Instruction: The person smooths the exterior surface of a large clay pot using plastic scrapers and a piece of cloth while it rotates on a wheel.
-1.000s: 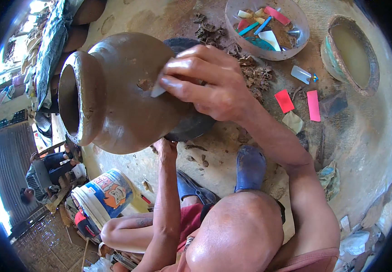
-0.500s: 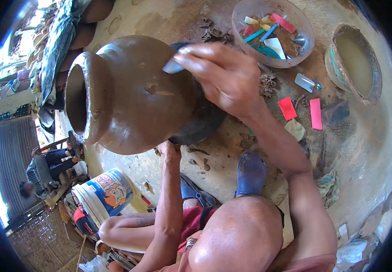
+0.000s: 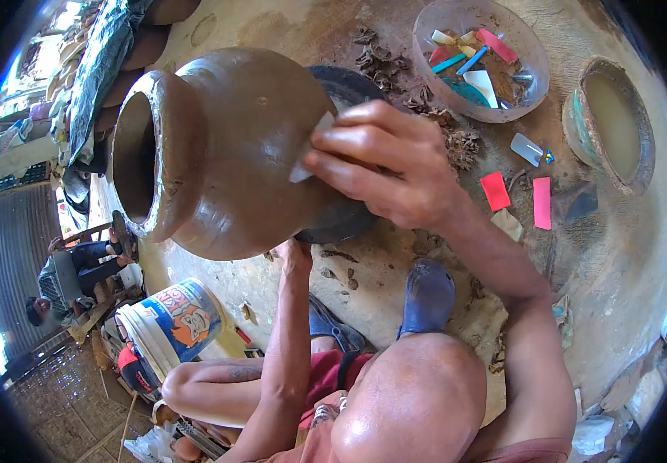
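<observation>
Nearest: bare knee [image 3: 411, 393] below & R of the brown clay pot [image 3: 248, 154]; blue clog [image 3: 429, 297] just past it, also below-R of pot. L hand [image 3: 291, 251] is at pot's lower edge, fingers mostly hidden, so can't tell if they grip. R hand [image 3: 395, 162] is at pot's R side, fingers & thumb pinching a thin pale scraper [image 3: 300, 171] against its wall. Pot has a dark round base [image 3: 337, 225] at its R end, mouth facing L.

Clay shavings [image 3: 465, 147] lie upper R of pot, just past R hand; red piece [image 3: 495, 191] & pink strip [image 3: 542, 203] farther R. Clear plastic tub [image 3: 468, 108] upper R of pot, w/ misc. coloured bits inside. Bowl [image 3: 578, 135] w/ cloudy liquid, well R of pot. White bucket [image 3: 148, 332] w/ blue label, below-L of pot. Farthest: seated person [image 3: 59, 289], well off, below-L of pot.
</observation>
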`<state>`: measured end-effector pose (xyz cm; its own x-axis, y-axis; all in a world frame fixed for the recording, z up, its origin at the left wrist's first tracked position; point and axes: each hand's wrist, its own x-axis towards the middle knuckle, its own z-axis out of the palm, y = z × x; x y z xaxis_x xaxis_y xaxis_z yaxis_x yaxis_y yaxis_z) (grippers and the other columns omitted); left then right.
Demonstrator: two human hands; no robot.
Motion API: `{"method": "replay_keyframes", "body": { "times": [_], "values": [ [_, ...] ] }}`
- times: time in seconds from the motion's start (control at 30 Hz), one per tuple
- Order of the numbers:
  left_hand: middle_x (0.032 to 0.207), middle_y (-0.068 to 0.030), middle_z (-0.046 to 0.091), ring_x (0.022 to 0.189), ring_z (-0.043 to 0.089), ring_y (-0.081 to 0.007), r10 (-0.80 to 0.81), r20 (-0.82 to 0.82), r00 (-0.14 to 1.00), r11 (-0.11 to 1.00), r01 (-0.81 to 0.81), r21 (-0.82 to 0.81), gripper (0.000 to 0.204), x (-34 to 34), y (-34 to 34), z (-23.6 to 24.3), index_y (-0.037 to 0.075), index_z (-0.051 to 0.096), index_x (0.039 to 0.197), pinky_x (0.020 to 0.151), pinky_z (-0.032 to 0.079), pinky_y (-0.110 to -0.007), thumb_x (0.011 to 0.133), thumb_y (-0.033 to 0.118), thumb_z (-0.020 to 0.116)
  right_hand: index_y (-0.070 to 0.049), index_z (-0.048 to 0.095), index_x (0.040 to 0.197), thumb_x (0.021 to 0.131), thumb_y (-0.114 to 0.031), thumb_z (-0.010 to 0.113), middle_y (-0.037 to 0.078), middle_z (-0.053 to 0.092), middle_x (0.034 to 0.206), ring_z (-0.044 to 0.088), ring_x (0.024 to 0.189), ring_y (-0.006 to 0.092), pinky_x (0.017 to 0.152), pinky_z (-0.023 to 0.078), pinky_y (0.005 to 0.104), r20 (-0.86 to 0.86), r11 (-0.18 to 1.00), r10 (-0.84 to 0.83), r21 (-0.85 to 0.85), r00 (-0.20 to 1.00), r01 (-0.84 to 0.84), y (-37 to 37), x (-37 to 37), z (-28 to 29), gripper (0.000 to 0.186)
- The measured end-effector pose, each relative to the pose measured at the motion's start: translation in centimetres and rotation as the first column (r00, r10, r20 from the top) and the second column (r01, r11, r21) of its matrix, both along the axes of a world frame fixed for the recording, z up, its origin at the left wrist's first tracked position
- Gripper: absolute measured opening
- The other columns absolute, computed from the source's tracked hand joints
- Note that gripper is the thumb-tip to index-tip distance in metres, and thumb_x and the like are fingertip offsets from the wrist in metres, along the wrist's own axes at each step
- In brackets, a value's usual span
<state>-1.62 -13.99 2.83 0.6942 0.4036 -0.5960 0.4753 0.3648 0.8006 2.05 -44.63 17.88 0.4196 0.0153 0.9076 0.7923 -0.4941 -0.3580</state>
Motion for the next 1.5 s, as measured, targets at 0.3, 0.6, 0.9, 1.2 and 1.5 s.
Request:
{"method": "replay_keyframes", "body": {
  "times": [0.3,0.6,0.9,1.2,1.5],
  "values": [
    [0.137,-0.0114,0.063,0.117,0.068,-0.0296,-0.064,-0.047,0.997,0.996,0.067,0.060,0.048,0.8,1.7,-1.3,0.011,0.051,0.142,0.090,0.063,-0.047,0.108,0.044,0.043,-0.004,0.077,0.101,0.061,-0.007,0.074,0.012,0.074,0.103,0.073,0.092,0.0304,0.071,0.062,0.0367,-0.042,0.981,-0.175,0.074,0.984,0.177,-1.2,0.3,-1.5,0.040],
    [0.141,-0.0139,0.060,0.126,0.062,-0.0315,-0.006,-0.018,1.000,0.999,0.007,0.033,0.051,0.7,-0.3,-0.7,0.008,0.051,0.144,0.099,0.058,-0.050,0.109,0.043,0.041,-0.005,0.074,0.102,0.066,-0.016,0.069,0.008,0.071,0.107,0.071,0.097,0.0271,0.079,0.061,0.0376,0.006,0.988,-0.120,0.102,0.993,0.119,0.2,0.6,-3.6,0.038],
    [0.142,-0.0140,0.060,0.124,0.064,-0.0332,-0.060,-0.029,0.998,0.998,0.061,0.024,0.055,0.6,-0.3,-1.3,0.008,0.050,0.145,0.100,0.058,-0.051,0.108,0.047,0.041,-0.004,0.076,0.103,0.069,-0.004,0.072,0.011,0.074,0.105,0.074,0.094,0.0289,0.079,0.063,0.0383,-0.115,0.949,-0.232,0.189,0.966,0.250,0.3,-0.9,-6.0,0.035],
    [0.144,-0.0130,0.059,0.125,0.063,-0.0330,-0.029,0.065,0.997,1.000,0.030,-0.010,0.057,0.4,-0.6,-0.3,0.009,0.050,0.146,0.101,0.057,-0.049,0.107,0.050,0.042,-0.003,0.075,0.102,0.063,-0.004,0.072,0.011,0.072,0.107,0.072,0.097,0.0309,0.079,0.062,0.0385,-0.099,0.956,-0.148,0.240,0.984,0.168,2.4,-0.9,-6.2,0.040],
    [0.143,-0.0136,0.059,0.132,0.058,-0.0328,-0.081,-0.008,0.997,0.997,0.081,-0.010,0.058,0.3,-1.6,0.7,0.009,0.050,0.146,0.107,0.052,-0.053,0.106,0.050,0.046,-0.003,0.078,0.102,0.072,0.008,0.072,0.013,0.076,0.103,0.075,0.090,0.0289,0.078,0.061,0.0365,-0.335,0.907,-0.177,0.310,0.926,0.285,3.2,-3.0,-10.7,0.032]
  ]
}}
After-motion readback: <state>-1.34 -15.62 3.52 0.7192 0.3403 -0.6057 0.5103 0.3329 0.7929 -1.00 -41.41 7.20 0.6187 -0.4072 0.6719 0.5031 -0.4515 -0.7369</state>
